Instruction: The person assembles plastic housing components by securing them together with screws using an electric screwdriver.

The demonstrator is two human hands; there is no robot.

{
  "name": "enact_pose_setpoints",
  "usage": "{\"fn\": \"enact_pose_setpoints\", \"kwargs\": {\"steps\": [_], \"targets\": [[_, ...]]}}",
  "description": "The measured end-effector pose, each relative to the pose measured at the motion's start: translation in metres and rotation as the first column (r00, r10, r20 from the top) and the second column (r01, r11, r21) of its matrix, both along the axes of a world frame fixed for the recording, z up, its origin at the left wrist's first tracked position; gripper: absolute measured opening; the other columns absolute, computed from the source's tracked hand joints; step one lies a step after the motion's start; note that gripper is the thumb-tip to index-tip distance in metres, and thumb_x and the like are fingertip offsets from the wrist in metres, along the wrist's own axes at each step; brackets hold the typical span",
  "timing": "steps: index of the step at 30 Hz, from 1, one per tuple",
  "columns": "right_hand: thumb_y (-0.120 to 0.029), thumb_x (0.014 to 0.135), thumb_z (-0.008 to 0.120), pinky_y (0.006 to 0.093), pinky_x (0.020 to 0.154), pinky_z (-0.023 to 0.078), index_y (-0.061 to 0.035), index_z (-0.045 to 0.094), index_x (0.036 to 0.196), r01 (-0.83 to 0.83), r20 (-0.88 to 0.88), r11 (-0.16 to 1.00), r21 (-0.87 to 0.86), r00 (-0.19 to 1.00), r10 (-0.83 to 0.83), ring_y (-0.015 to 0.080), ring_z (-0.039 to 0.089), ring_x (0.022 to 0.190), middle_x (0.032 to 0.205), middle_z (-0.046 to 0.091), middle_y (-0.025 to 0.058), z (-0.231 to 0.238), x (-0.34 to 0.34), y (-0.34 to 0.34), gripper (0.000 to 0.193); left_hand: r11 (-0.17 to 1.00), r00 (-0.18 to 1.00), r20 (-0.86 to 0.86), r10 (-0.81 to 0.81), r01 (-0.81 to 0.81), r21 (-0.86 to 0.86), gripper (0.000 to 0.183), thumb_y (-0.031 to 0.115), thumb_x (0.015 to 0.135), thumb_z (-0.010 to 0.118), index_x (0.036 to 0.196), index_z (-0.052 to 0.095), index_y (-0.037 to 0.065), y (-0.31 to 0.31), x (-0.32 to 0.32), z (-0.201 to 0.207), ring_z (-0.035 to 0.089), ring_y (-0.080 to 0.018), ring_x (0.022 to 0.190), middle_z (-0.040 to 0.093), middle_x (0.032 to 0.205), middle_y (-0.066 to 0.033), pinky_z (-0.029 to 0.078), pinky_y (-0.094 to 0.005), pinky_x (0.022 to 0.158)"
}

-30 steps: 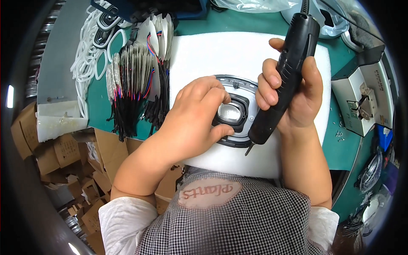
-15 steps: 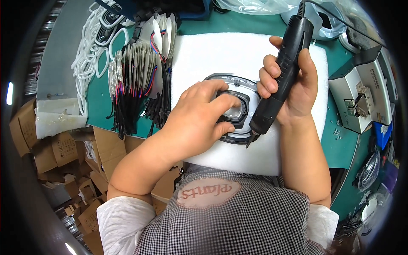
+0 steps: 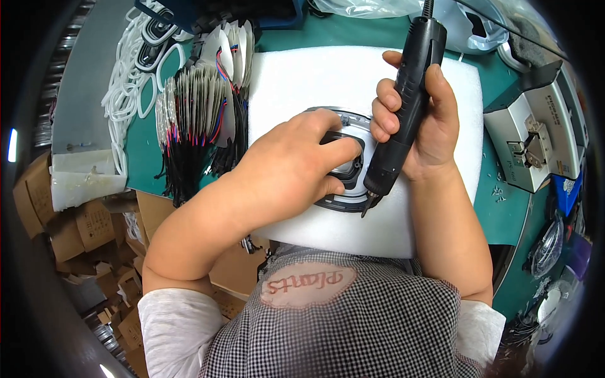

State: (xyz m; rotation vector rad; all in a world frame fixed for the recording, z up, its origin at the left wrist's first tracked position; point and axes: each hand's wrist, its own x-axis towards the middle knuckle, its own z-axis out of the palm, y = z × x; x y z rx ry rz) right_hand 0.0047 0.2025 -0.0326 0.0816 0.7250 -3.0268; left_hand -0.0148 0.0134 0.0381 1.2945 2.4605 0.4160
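Observation:
My right hand (image 3: 421,120) is wrapped round a black electric screwdriver (image 3: 413,94), held slanting with its bit pointing down toward me. The bit's tip is by the lower right rim of a round grey-and-black housing (image 3: 360,126); whether it touches cannot be told. That housing lies on a white foam pad (image 3: 296,75), and in its middle sits a black-rimmed part with a clear window (image 3: 348,167). My left hand (image 3: 296,157) grips the housing from the left, fingers bent over the middle part and thumb at its lower side. The hand hides the housing's left side.
Bundled flat pieces with black wires (image 3: 192,113) stand left of the pad, beside white cords (image 3: 123,94). On the right is a silver screw dispenser (image 3: 535,135), with loose screws (image 3: 498,192) close by. The screwdriver's cable (image 3: 504,25) runs off top right. Cardboard boxes (image 3: 94,223) lie lower left.
The screwdriver and my right hand have shifted slightly left. My left hand stays on the housing, its forearm a little further left. The whole view has moved slightly.

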Motion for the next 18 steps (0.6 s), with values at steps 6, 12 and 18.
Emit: {"fn": "enact_pose_setpoints", "kwargs": {"steps": [6, 12, 18], "targets": [[-0.048, 0.091, 0.056, 0.0301, 0.051, 0.050, -0.0018, 0.047, 0.119, -0.001, 0.006, 1.000, 0.012, 1.000, 0.001, 0.0148, 0.058, 0.055, 0.072, 0.055, 0.0068, 0.000, 0.000, 0.000, 0.055, 0.998, 0.999, -0.015, -0.050, 0.049, -0.025, 0.046, 0.021, 0.067, 0.080, 0.108, 0.062, 0.016, -0.002, -0.004, 0.002, 0.058, -0.0320, 0.100, 0.053, 0.116, -0.0120, 0.052, -0.0407, 0.079], [-0.049, 0.091, 0.056, 0.0300, 0.050, 0.050, -0.0019, 0.047, 0.119, -0.002, 0.012, 1.000, 0.015, 1.000, 0.002, 0.0145, 0.057, 0.055, 0.072, 0.055, 0.0067, 0.000, 0.000, 0.000, 0.056, 0.996, 0.996, -0.030, -0.089, 0.088, -0.027, 0.046, 0.022, 0.066, 0.080, 0.108, 0.062, 0.016, 0.000, -0.008, 0.003, 0.058, -0.0316, 0.098, 0.054, 0.113, -0.0117, 0.051, -0.0406, 0.079], [-0.049, 0.091, 0.056, 0.0295, 0.050, 0.050, -0.0019, 0.047, 0.119, -0.004, 0.005, 1.000, 0.016, 1.000, 0.004, 0.0144, 0.057, 0.055, 0.072, 0.055, 0.0067, -0.001, 0.000, 0.000, 0.056, 0.982, 0.989, 0.026, -0.145, 0.147, -0.116, 0.045, 0.020, 0.065, 0.081, 0.106, 0.061, 0.014, 0.009, -0.018, 0.010, 0.057, -0.0326, 0.098, 0.053, 0.109, -0.0125, 0.050, -0.0413, 0.080]]}}
